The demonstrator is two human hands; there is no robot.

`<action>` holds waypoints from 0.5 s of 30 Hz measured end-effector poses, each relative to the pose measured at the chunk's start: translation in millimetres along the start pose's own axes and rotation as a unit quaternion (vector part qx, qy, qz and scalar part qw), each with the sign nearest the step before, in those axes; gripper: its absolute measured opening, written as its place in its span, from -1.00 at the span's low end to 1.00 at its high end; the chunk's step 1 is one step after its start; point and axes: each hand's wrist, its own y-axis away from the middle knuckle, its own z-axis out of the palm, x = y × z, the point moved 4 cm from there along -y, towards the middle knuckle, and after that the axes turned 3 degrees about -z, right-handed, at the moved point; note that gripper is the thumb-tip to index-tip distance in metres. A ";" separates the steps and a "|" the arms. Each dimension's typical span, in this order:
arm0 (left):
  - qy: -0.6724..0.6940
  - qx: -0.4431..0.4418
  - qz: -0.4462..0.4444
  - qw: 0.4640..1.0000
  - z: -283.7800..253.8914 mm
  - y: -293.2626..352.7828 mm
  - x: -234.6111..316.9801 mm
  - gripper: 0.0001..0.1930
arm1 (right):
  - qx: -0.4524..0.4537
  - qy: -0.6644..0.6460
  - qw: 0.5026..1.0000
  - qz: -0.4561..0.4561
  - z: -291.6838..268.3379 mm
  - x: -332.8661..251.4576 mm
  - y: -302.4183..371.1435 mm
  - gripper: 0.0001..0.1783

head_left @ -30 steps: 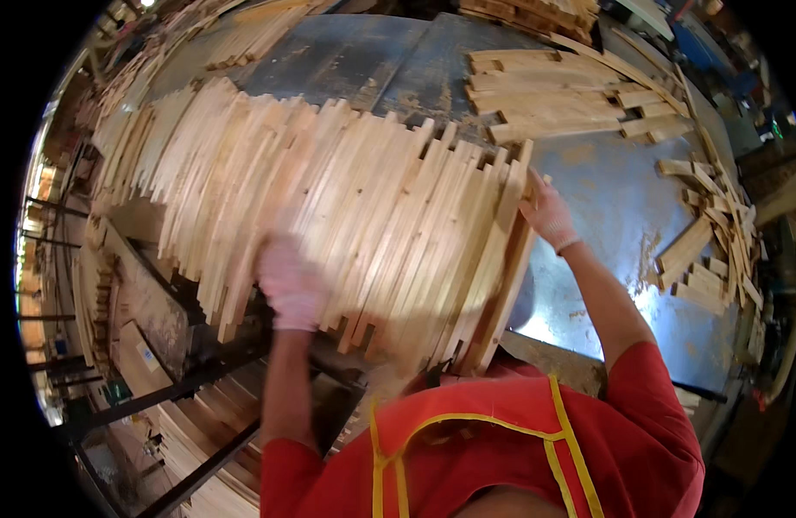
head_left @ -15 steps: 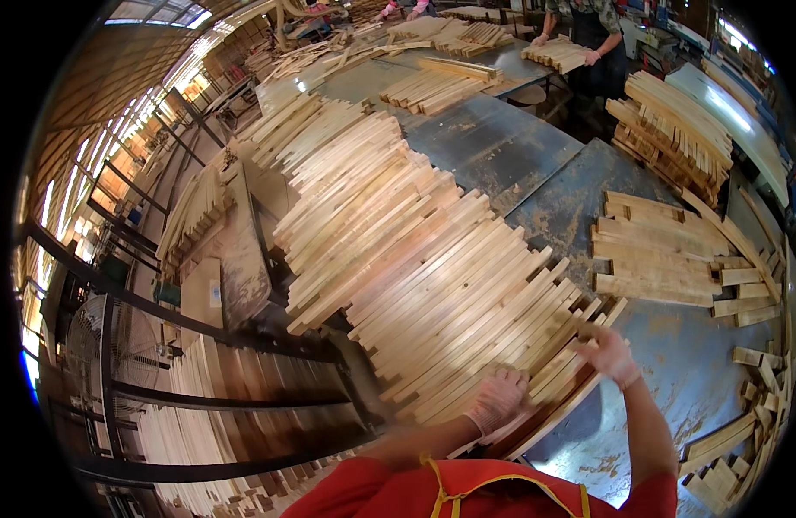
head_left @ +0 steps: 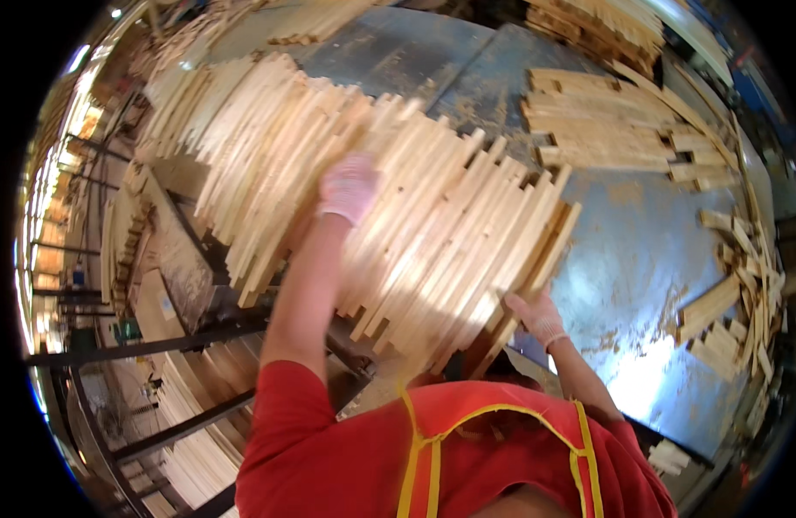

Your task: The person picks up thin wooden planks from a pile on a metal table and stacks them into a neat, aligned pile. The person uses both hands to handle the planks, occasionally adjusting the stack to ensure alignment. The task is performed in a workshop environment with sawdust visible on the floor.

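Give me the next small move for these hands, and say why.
Probably nudge the outermost strip slightly forward with the right hand: its far end sits nearer the body than the ends beside it, and that hand is already at the edge of the row of wooden strips.

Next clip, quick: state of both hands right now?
Left hand: over the wooden slats, blurred; open or closed can't be told.
Right hand: at the rightmost slat, fingers partly hidden; grip can't be told.
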 end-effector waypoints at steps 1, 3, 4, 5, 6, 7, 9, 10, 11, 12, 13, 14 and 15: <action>-0.041 -0.005 0.002 0.999 23.7 4.0 -41.1 -0.72 | 0.006 0.035 0.999 -0.008 3.9 4.7 -6.7 0.52; -0.106 0.053 -0.024 0.993 63.9 25.1 -129.0 -0.48 | 0.062 0.109 0.991 -0.051 13.1 18.4 -20.2 0.33; -0.094 -0.017 -0.080 0.992 48.9 26.3 -110.9 -0.42 | 0.107 0.143 0.984 -0.013 7.1 24.0 -20.6 0.23; -0.098 -0.087 -0.149 0.980 28.9 36.4 -107.3 -0.36 | 0.134 0.135 0.982 -0.014 1.6 29.1 -19.7 0.17; -0.131 -0.034 -0.135 0.981 38.8 56.0 -125.7 -0.36 | 0.140 0.135 0.980 -0.032 8.0 27.3 -20.9 0.11; -0.165 0.019 -0.121 0.979 57.0 77.3 -150.3 -0.36 | 0.127 0.089 0.987 -0.038 12.1 30.6 -22.9 0.02; -0.180 0.111 -0.065 0.975 60.6 108.3 -145.7 -0.35 | 0.116 -0.011 0.992 -0.039 7.6 53.1 -32.7 -0.15; -0.161 0.148 -0.030 0.975 58.1 129.3 -119.8 -0.36 | 0.109 -0.085 0.990 -0.039 2.3 68.6 -34.7 -0.25; -0.142 0.188 0.002 0.972 51.3 153.9 -89.0 -0.36 | 0.102 -0.158 0.981 -0.043 -4.7 81.3 -37.4 -0.35; -0.140 0.197 0.017 0.970 60.0 185.3 -62.9 -0.39 | 0.089 -0.227 0.968 -0.053 -7.5 84.8 -39.9 -0.44; -0.133 0.204 0.035 0.969 73.8 217.0 -29.4 -0.42 | 0.121 -0.311 0.936 -0.115 -9.9 86.0 -35.7 -0.60; 0.003 0.158 0.138 0.978 61.4 238.6 17.6 -0.37 | 0.146 -0.297 0.938 -0.106 -19.9 93.5 -31.9 -0.60; -0.028 0.134 0.196 0.971 64.2 269.1 65.6 -0.55 | 0.155 -0.280 0.942 -0.102 -29.7 94.0 -27.7 -0.61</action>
